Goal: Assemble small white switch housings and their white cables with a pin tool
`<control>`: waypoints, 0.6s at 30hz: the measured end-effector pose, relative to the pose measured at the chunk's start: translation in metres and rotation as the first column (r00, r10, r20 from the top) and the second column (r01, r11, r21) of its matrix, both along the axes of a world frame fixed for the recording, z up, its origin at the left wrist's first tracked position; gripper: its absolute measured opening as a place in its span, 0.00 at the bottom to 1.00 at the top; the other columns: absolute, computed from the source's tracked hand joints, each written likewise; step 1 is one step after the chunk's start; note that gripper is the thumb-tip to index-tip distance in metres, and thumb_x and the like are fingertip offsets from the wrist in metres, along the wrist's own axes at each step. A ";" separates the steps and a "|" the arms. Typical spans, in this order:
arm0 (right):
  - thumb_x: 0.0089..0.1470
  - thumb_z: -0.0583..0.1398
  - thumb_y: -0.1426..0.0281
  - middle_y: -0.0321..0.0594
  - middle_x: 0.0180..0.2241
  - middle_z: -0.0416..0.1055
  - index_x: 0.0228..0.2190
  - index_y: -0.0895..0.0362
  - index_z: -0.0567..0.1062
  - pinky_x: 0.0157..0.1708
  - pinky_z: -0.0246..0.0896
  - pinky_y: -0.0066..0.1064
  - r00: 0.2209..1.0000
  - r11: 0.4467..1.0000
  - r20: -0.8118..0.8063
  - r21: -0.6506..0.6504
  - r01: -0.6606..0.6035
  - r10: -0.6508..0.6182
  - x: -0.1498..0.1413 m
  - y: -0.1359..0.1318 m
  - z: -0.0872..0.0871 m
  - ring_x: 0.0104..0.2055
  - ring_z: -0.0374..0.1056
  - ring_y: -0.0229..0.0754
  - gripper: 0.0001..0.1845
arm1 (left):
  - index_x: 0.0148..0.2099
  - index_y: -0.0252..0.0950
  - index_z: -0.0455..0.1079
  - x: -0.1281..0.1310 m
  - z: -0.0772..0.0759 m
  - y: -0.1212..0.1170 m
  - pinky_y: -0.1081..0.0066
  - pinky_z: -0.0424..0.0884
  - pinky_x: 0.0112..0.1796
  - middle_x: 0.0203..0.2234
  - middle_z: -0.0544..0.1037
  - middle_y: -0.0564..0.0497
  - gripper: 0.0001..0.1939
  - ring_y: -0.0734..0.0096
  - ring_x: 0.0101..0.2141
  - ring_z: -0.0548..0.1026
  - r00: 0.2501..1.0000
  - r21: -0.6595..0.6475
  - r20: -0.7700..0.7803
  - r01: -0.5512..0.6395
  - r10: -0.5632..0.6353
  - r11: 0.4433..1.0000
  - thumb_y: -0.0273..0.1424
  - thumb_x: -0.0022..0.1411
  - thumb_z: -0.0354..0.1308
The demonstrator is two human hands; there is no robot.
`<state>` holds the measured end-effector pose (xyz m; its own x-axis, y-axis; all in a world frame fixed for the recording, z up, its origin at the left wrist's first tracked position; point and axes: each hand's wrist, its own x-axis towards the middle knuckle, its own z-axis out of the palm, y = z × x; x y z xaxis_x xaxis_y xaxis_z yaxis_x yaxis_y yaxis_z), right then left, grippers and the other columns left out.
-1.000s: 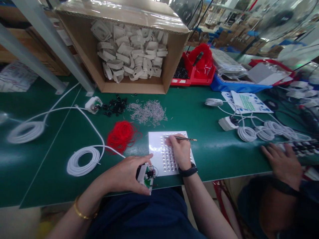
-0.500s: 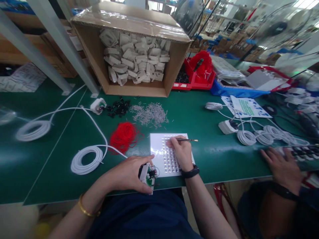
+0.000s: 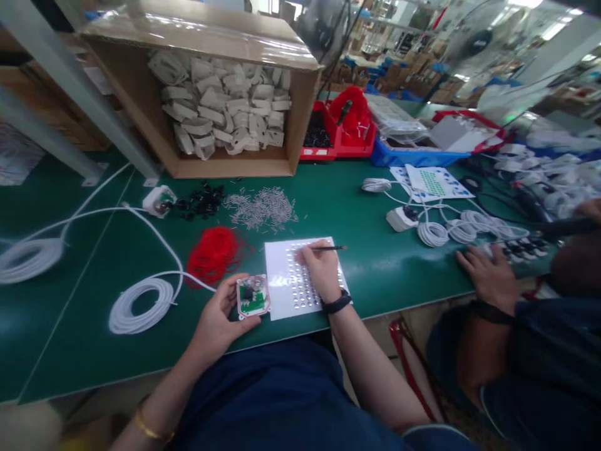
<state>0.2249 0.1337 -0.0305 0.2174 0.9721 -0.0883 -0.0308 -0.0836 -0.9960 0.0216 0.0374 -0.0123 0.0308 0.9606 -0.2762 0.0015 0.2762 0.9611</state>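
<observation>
My left hand point(image 3: 225, 310) grips a small white square housing with a green circuit board point(image 3: 253, 297) inside, its open face turned up toward me. A white cable point(image 3: 192, 279) seems to run from behind that hand to a coil point(image 3: 141, 305) on its left. In my right hand point(image 3: 322, 268) is a thin, dark, pencil-like tool point(image 3: 331, 248), pointing to the right. The fingers of that hand rest over the upper part of a white sheet point(image 3: 278, 275) carrying rows of small shiny round dots. The hand hides some of the dots.
A cardboard box point(image 3: 235, 169) of white plastic housings stands at the back. Red rings point(image 3: 213, 254), small metal pins point(image 3: 265, 208) and black parts point(image 3: 201, 200) lie in front of it. Red bins point(image 3: 359, 134) are behind. At right, a co-worker's hand point(image 3: 491, 272) lies on the table.
My left hand has turned the housing from on edge to face up, showing its circuit board. My right hand stays over the dotted sheet with the tool. The whole view has shifted.
</observation>
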 end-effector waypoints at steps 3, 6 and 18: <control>0.46 0.63 0.67 0.31 0.19 0.72 0.27 0.55 0.64 0.24 0.68 0.26 0.998 1.000 -0.067 -0.009 0.004 -0.004 0.001 -0.001 0.001 0.22 0.72 0.36 0.10 | 0.53 0.37 0.58 0.001 -0.004 -0.001 0.57 0.68 0.52 0.49 0.71 0.42 0.37 0.55 0.50 0.72 0.999 -0.005 -0.033 -0.040 0.040 0.999 0.35 0.41 0.70; 0.45 0.63 0.66 0.31 0.19 0.73 0.28 0.54 0.64 0.23 0.69 0.26 0.990 1.000 -0.140 -0.017 0.003 -0.005 0.002 -0.001 0.001 0.23 0.73 0.37 0.12 | 0.53 0.38 0.58 0.001 -0.007 0.001 0.52 0.66 0.54 0.50 0.70 0.42 0.38 0.54 0.52 0.71 0.995 -0.004 -0.089 -0.039 0.038 0.999 0.36 0.41 0.70; 0.39 0.69 0.63 0.36 0.24 0.75 0.27 0.56 0.70 0.28 0.71 0.28 0.851 0.980 -0.525 -0.160 -0.117 0.016 -0.002 -0.043 0.032 0.30 0.75 0.42 0.16 | 0.52 0.40 0.56 0.008 -0.009 -0.005 0.52 0.66 0.53 0.51 0.69 0.43 0.35 0.57 0.51 0.70 0.991 0.141 -0.054 -0.110 0.119 0.984 0.31 0.45 0.69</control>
<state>0.2230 0.0910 0.0015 0.0255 0.9387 -0.3437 -0.5267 -0.2796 -0.8028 0.0297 0.0326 -0.0211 -0.0944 0.9858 -0.1391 0.0381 0.1432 0.9890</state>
